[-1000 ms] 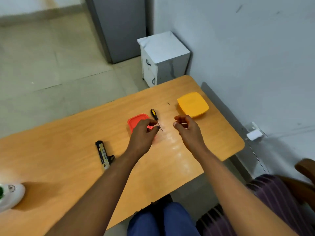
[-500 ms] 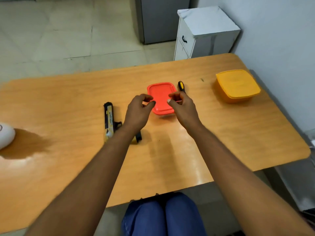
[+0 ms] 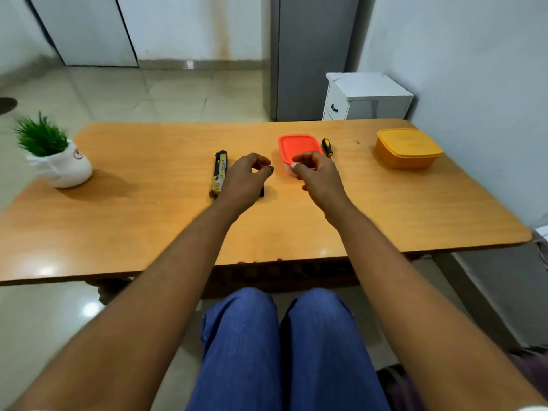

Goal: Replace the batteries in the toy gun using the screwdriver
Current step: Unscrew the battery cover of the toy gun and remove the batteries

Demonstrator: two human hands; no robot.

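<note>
A black and yellow toy gun (image 3: 219, 172) lies on the wooden table (image 3: 148, 221), its grip partly hidden under my left hand (image 3: 244, 180). My left hand hovers just right of the gun with curled fingers, holding nothing. A small screwdriver (image 3: 327, 146) with a black and yellow handle lies right of a red-lidded container (image 3: 296, 145). My right hand (image 3: 318, 176) is in front of that container, fingers loosely curled and empty, covering its near edge.
A yellow lidded container (image 3: 407, 148) stands at the table's right end near the wall. A white pot with a green plant (image 3: 56, 161) sits at the left end. A white drawer cabinet (image 3: 364, 96) stands behind the table. My knees are below the table's front edge.
The view has swung left and pulled back, bringing the plant pot and the whole table into sight. Both hands stay close together between the gun and the red container, still empty.
</note>
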